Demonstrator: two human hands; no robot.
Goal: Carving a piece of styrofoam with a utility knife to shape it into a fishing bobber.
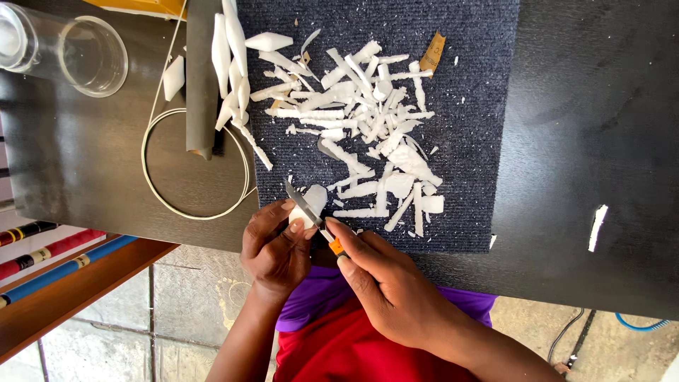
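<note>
The mat [467, 127] was dark ribbed cloth, the table [594, 141] matt black. The shavings [368, 113] looked waxy white, the knife blade [296, 194] metal

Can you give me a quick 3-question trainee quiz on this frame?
1. True or false: the shavings pile lies on the dark blue mat.
2. Which hand grips the knife by its orange-collared handle? A) left hand B) right hand C) neither
3. Fill in: the clear glass jar lies on its ____ at the table's far left.

Key
1. True; white offcuts cover the mat's middle.
2. B; the right hand holds the handle, while the left hand pinches the small white piece against the blade.
3. side.
</note>
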